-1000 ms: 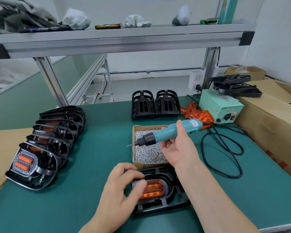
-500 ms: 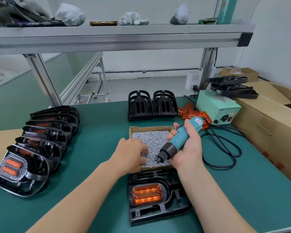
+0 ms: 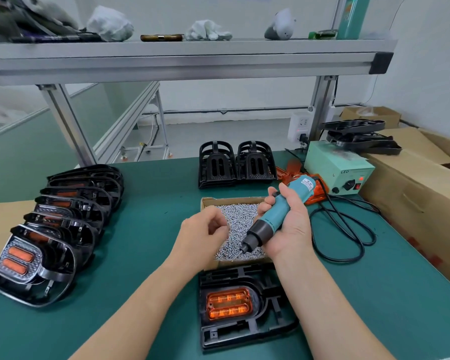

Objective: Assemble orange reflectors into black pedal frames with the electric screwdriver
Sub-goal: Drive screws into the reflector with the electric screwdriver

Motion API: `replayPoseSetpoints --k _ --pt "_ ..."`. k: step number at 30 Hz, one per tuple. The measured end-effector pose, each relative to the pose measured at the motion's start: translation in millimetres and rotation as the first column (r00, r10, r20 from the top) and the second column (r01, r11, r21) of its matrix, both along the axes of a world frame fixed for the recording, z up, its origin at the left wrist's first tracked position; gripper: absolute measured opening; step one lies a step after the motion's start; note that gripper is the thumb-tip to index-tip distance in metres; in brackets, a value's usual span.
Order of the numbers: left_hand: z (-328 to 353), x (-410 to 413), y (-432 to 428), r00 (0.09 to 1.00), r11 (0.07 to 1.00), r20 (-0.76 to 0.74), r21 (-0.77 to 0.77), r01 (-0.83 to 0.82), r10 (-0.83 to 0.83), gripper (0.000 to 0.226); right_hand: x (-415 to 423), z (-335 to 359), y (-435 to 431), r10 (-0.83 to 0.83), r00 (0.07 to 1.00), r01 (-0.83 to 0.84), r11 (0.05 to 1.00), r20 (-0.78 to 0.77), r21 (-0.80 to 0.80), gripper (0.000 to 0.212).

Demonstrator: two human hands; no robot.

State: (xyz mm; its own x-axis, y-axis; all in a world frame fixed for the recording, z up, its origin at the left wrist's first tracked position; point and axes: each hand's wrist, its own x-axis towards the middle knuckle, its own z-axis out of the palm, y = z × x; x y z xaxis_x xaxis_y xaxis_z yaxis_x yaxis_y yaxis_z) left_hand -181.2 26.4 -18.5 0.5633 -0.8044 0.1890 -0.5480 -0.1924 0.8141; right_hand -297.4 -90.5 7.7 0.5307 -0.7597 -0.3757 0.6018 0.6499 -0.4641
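Note:
A black pedal frame (image 3: 247, 331) lies flat on the green mat in front of me, with an orange reflector (image 3: 229, 304) seated in its middle. Just behind it stands a cardboard box of small silver screws (image 3: 238, 216). My right hand (image 3: 287, 227) grips the teal electric screwdriver (image 3: 278, 211), held tilted with its tip down in the screws at the box's near edge. My left hand (image 3: 202, 233) hovers over the box's left side with its fingertips pinched together; I cannot tell whether a screw is between them.
A row of finished pedals (image 3: 52, 229) leans along the left. Two empty black frames (image 3: 235, 166) stand behind the box. Loose orange reflectors (image 3: 289, 172) lie beside the green power supply (image 3: 339, 170). Black cable (image 3: 348, 235) loops at right, near cardboard cartons (image 3: 421, 193).
My left hand left the pedal frame and went to the screw box. My right hand swung the screwdriver from level to tip-down into the screws.

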Motion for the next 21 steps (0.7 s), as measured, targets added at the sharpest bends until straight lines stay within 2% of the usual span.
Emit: replayPoseSetpoints --k 3,7,15,19,21 --pt "4.5 -10.4 18.5 0.962 0.996 -0.266 -0.074 0.043 -0.061 0.024 0.8 0.4 0.9 -0.020 1.000 0.020 1.000 -0.015 -0.004 0.018" --pt "3.2 -25.0 42.2 0.886 0.991 -0.453 -0.121 0.050 -0.100 0.021 4.3 0.3 3.3 -0.018 1.000 0.018 1.000 -0.017 0.000 0.018" --pt "5.3 -47.0 66.1 0.721 0.988 -0.689 -0.151 -0.040 -0.076 0.011 12.4 5.5 9.5 -0.064 0.998 0.064 0.998 -0.014 -0.002 0.018" --pt "4.8 -54.3 64.9 0.677 0.975 -0.735 -0.173 -0.140 -0.034 0.014 15.1 1.7 13.2 -0.091 0.996 0.091 0.996 -0.027 -0.015 0.021" --pt "5.7 -56.8 64.8 0.624 0.959 -0.781 -0.196 -0.206 -0.026 0.013 14.3 -0.1 13.9 -0.102 0.994 0.101 0.995 -0.031 -0.016 0.018"
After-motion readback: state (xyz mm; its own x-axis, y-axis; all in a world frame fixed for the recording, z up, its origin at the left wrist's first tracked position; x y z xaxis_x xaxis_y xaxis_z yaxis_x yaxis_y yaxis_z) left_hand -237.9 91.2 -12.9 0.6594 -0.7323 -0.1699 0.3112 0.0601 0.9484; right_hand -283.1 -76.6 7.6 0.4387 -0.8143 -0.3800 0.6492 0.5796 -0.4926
